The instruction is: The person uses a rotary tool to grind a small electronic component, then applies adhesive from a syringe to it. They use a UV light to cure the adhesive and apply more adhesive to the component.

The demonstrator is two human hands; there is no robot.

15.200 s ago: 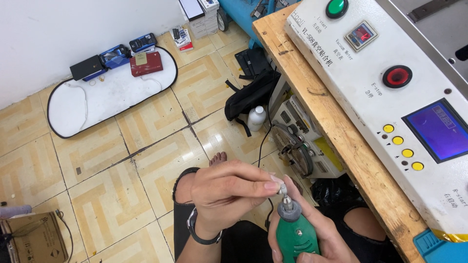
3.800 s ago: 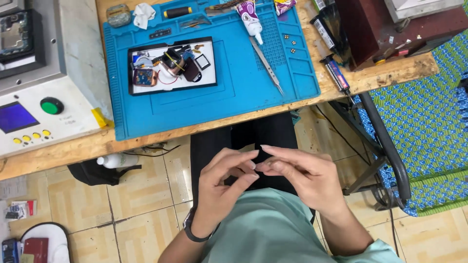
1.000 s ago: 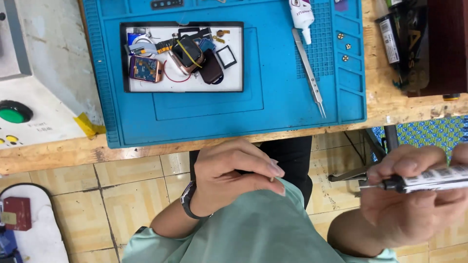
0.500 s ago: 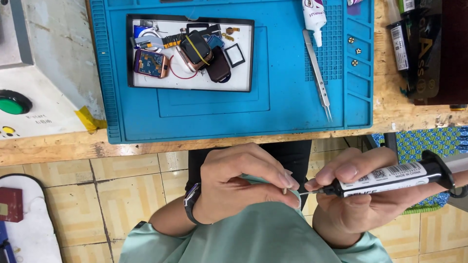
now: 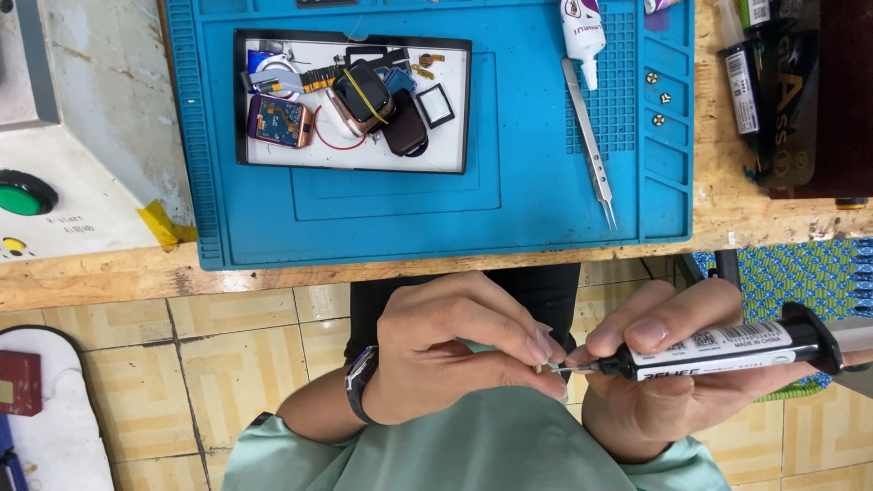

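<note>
Right hand around white-labelled black syringe

Worn wooden surface runs across the top, a blue silicone work mat lying on it. Beneath, floor of beige patterned square tiles. Even light, soft shadows. Blue-green woven mat at right.

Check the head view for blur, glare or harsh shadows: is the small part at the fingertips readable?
Head view: even, soft light, no harsh shadows; the blue mat and tray are sharp. The left hand hides most of the tiny part. The syringe in the right hand is sharp.
</note>
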